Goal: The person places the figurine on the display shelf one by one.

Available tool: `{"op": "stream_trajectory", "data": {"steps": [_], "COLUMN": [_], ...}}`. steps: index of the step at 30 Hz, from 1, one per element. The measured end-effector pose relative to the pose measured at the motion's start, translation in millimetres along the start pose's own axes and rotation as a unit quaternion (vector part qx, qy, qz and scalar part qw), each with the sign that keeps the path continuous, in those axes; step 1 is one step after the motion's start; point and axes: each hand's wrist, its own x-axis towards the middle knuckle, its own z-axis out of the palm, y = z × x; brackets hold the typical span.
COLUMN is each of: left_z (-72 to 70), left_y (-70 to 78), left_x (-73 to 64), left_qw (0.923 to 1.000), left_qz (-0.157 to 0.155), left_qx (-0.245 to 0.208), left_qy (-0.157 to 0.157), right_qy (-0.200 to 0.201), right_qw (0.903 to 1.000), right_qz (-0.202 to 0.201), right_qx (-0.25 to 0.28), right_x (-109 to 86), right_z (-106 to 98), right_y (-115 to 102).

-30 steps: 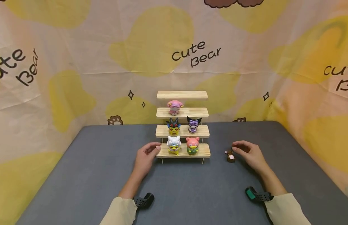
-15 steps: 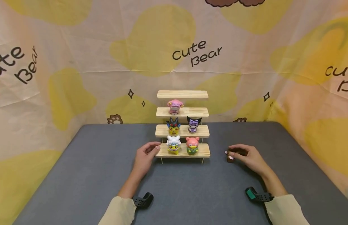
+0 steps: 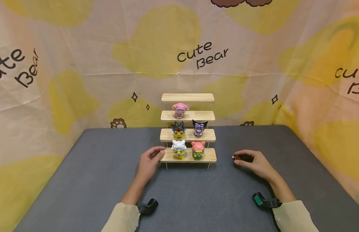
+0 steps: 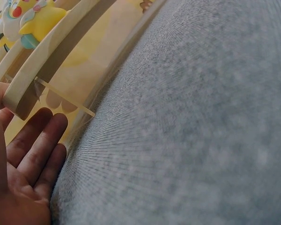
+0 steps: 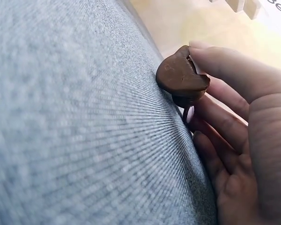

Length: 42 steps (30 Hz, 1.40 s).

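Observation:
My right hand (image 3: 259, 163) pinches a small dark brown figurine (image 5: 180, 75) between thumb and fingers, right of the stand. Its rounded brown top shows in the right wrist view; the fingers cover much of the rest. With thumb and index finger, my left hand (image 3: 148, 162) grips the left end of the bottom shelf on a tiered wooden display stand (image 3: 188, 97). The other left fingers extend below that shelf in the left wrist view. A white-hooded yellow figurine (image 3: 179, 149) and a pink figurine with a green body (image 3: 198, 150) stand on the bottom shelf.
On the shelf above are a black-eared yellow figurine (image 3: 178, 130) and a purple-and-black one (image 3: 199, 128). Higher up sits a pink-hooded figurine (image 3: 180, 110) at the left. Patterned yellow cloth (image 3: 156, 42) hangs behind the grey tabletop (image 3: 109, 180).
My right hand has moved slightly left and down, and its thumb and fingers have closed on the brown figurine. The left hand has stayed at the shelf end.

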Motion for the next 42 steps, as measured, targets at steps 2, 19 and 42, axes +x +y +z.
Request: {"op": "stream_trajectory", "data": {"steps": [2,19,42], "left_z": [0.2,-0.5,0.5], "left_y": [-0.4,0.2,-0.1], "left_x": [0.5,-1.0,2.1], "left_qw": [1.0000,1.0000,1.0000], "left_qz": [0.000,0.007,-0.005], "left_qx": [-0.003,0.003,0.008], "left_qy": [0.000,-0.003,0.002], "right_qy": [0.005,0.079,0.096], "right_qw": [1.0000,0.9938,0.9881], "right_qz": [0.000,-0.062,-0.087], "right_qx": [0.003,0.048,0.084], "right_x": [0.2,2.4,3.6], "right_z": [0.6,6.2,4.8], "right_y": [0.4,4.1,5.3]}}
